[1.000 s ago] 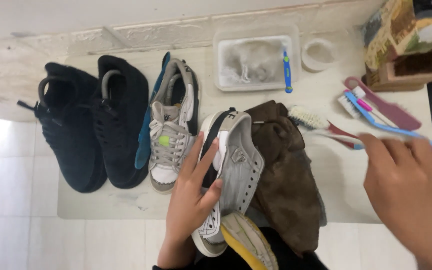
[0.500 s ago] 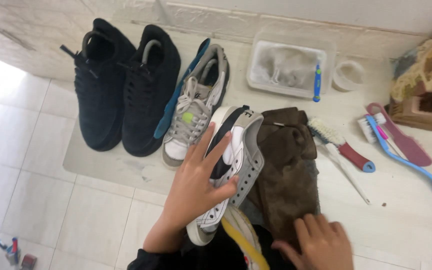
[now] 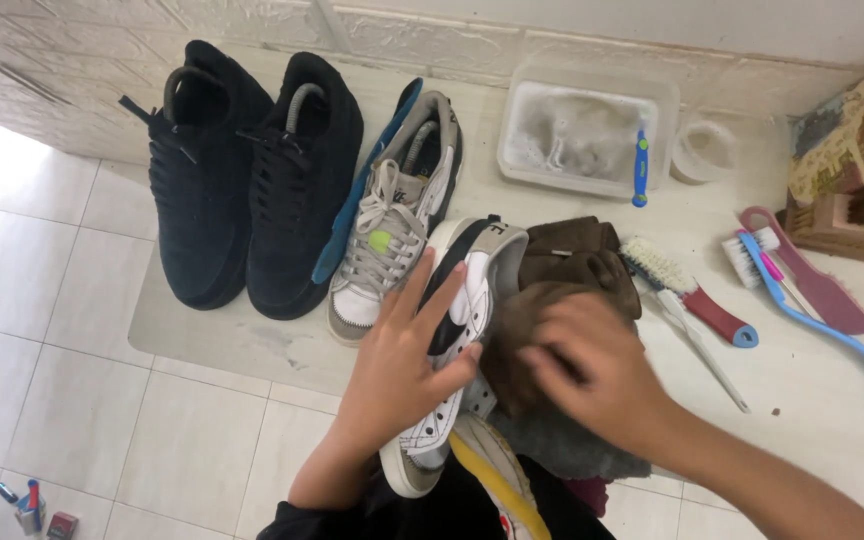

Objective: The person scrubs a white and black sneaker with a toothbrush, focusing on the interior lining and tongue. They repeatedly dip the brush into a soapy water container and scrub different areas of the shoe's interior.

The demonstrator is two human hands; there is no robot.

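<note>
Here the left hand (image 3: 402, 365) lies with spread fingers on the side of a white sneaker with black stripe (image 3: 462, 310), which it holds tilted over the edge of the mat (image 3: 212, 335). The right hand (image 3: 592, 365) is pressed on a brown cloth (image 3: 572, 260) just beside the sneaker; it is blurred, so I cannot tell if its fingers grip the cloth. Behind stand a pair of black shoes (image 3: 252, 180) and a grey sneaker (image 3: 397, 215). To the right lie brushes (image 3: 687, 290) and a plastic tub of foamy water (image 3: 577, 135).
</note>
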